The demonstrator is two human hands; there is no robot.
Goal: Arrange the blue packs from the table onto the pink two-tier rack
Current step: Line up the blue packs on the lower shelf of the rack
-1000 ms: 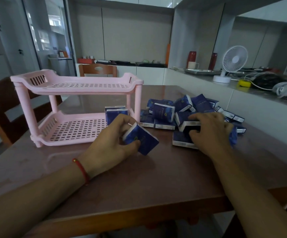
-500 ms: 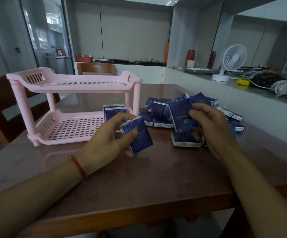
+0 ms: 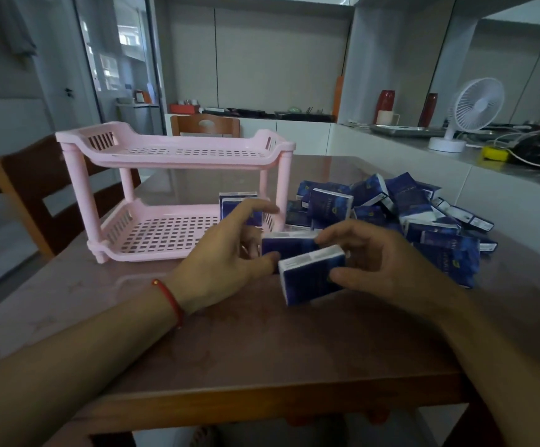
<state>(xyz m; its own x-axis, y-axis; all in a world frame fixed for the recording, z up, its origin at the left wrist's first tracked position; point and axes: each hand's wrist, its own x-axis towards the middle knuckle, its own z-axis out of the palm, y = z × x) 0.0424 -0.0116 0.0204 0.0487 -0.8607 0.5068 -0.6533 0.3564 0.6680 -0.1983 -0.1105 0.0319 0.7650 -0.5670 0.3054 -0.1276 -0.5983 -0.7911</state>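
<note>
Both hands meet just in front of the pink rack [image 3: 178,201], each with a blue pack. The left hand [image 3: 226,259] grips the farther pack [image 3: 289,245], its thumb low on the near side and its fingers curled over the far side, so the pack sticks out at 3 o'clock from the palm. The right hand [image 3: 381,259] pinches the nearer pack [image 3: 310,275] between the thumb below and the fingers above; that pack projects at 9 o'clock from the fingers, with its white edge turned upward. The two held packs touch or overlap, the nearer one sitting at about 5 o'clock from the farther one, both above the table [image 3: 262,343].

The pile of loose packs [image 3: 391,214] lies on the table at 1 o'clock from the hands, just right of the rack's right-hand posts. Two packs [image 3: 239,204] stand upright in the right end of the rack's lower tier, at 12 o'clock from the left hand and partly hidden by its fingers. The upper tier holds no packs that can be seen.

A red cord bracelet [image 3: 171,298] circles the left wrist. A white desk fan [image 3: 468,111] stands on the counter at 2 o'clock, and a wooden chair [image 3: 29,191] sits at the table's left side.
</note>
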